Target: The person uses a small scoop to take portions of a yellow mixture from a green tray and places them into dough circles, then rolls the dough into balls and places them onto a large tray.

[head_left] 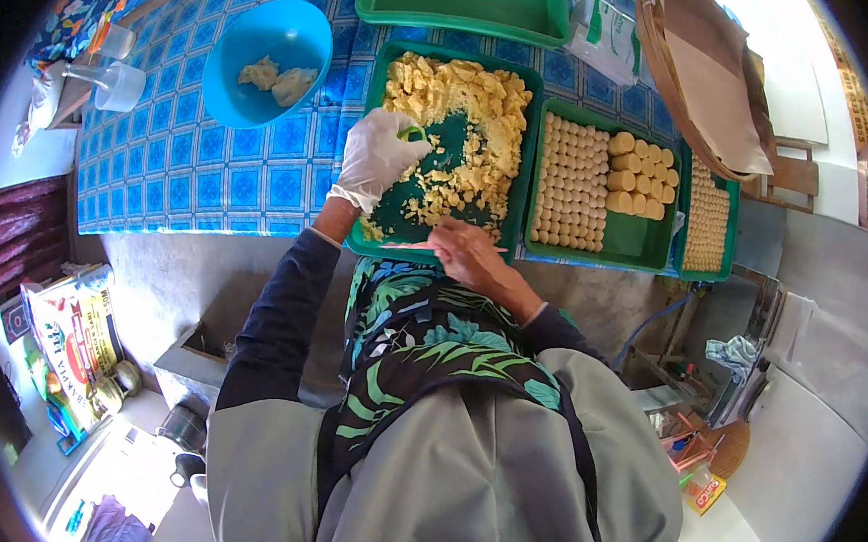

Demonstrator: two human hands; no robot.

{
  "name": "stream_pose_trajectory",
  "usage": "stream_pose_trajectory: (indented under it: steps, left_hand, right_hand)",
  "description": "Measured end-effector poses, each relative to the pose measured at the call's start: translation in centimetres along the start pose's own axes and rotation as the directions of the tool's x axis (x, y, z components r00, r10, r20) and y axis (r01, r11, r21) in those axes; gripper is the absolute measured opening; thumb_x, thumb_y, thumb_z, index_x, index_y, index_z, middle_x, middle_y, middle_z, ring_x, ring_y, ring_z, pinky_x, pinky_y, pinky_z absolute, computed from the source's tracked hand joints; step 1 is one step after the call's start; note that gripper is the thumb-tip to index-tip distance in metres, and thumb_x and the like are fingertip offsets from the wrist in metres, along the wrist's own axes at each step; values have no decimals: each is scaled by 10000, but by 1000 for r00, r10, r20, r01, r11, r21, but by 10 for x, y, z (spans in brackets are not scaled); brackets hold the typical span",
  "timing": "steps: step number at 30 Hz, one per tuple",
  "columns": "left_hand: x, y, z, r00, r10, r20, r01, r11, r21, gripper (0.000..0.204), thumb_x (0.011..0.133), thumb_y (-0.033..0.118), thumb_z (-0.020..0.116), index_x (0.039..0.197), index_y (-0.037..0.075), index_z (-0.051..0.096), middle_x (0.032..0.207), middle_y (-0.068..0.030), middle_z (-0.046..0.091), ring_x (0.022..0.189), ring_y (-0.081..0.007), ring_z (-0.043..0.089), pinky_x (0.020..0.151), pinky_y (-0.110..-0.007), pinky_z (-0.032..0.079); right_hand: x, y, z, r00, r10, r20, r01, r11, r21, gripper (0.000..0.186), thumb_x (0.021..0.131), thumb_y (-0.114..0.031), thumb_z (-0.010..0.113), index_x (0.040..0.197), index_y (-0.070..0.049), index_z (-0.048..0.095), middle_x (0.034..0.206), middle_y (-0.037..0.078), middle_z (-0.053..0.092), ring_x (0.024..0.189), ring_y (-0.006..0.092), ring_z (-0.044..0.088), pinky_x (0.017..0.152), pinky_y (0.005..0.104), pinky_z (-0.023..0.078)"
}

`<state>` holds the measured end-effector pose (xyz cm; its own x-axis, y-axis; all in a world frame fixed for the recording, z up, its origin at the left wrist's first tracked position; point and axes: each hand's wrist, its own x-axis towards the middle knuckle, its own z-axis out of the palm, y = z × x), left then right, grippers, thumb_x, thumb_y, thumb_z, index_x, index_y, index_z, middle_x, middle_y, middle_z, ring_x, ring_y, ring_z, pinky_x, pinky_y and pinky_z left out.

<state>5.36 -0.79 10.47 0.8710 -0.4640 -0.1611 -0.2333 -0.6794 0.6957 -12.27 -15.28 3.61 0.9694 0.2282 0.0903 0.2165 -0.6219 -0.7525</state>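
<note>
Watching remotely, I see green print on a packet (pixel 607 41); the right hand (pixel 467 253) grips a pink strip (pixel 406 245) lengthwise along the tray (pixel 450 141)'s near edge, the left hand (pixel 380 153) a green piece (pixel 416 132) near its left edge

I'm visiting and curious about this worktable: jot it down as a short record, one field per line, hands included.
Left hand: white-gloved, holding a small green thing, partly hidden
Right hand: bare, gripping a thin pink strip at the near edge of the middle tray
Middle tray: green, with crumbly yellow dough
Next tray, to the right: small rounds in rows, larger rounds beside them
Left side: blue bowl with pale lumps
Cover: blue checked cloth
</note>
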Motion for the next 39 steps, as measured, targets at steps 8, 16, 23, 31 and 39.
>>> stream_pose_trajectory:
  steps: [8, 16, 23, 31, 39]
  left_hand:
    - [17, -2, 1, 1000, 15, 7, -15, 1000, -2, 458, 719, 359, 724, 994, -6, 705, 909, -180, 692, 845, -292, 669, 773, -370, 510]
    - [28, 5, -6, 994, 101, -47, -96, 992, 86, 478, 728, 373, 723, 1042, 14, 703, 1000, -197, 676, 934, -314, 656, 823, -381, 505]
    - [33, 8, -3, 988, 143, -51, -139, 987, 74, 490, 732, 397, 723, 1031, 10, 699, 985, -181, 660, 928, -313, 643, 828, -383, 499]
    - [36, 10, -15, 986, 162, -31, -157, 979, 129, 473, 737, 357, 752, 1057, 13, 693, 1006, -178, 675, 935, -282, 658, 823, -367, 507]
    - [54, 23, -22, 982, 164, 90, -177, 971, 162, 510, 722, 362, 753, 1062, -14, 694, 1008, -192, 680, 944, -299, 663, 837, -368, 505]
  right_hand:
    - [25, -6, 51, 995, 26, -101, -24, 1000, 14, 155, 707, 3, 640, 815, -50, 542, 793, 140, 530, 679, 361, 592, 546, 468, 463]
    - [15, 6, 12, 905, 174, -387, -191, 982, -7, 173, 715, 45, 671, 741, -51, 529, 703, 94, 500, 582, 289, 542, 500, 386, 420]
    - [8, 0, 24, 998, 69, 12, -69, 997, -44, 108, 748, -30, 647, 712, -36, 546, 709, 115, 535, 625, 336, 580, 518, 447, 439]
    - [51, -9, 59, 986, 107, -127, -130, 975, -182, 196, 747, -72, 672, 888, 1, 557, 798, 150, 532, 676, 319, 599, 553, 440, 479]
    - [88, 5, 77, 795, 212, -568, -323, 941, -100, 154, 734, -53, 678, 818, -39, 550, 751, 139, 554, 636, 345, 601, 528, 438, 477]
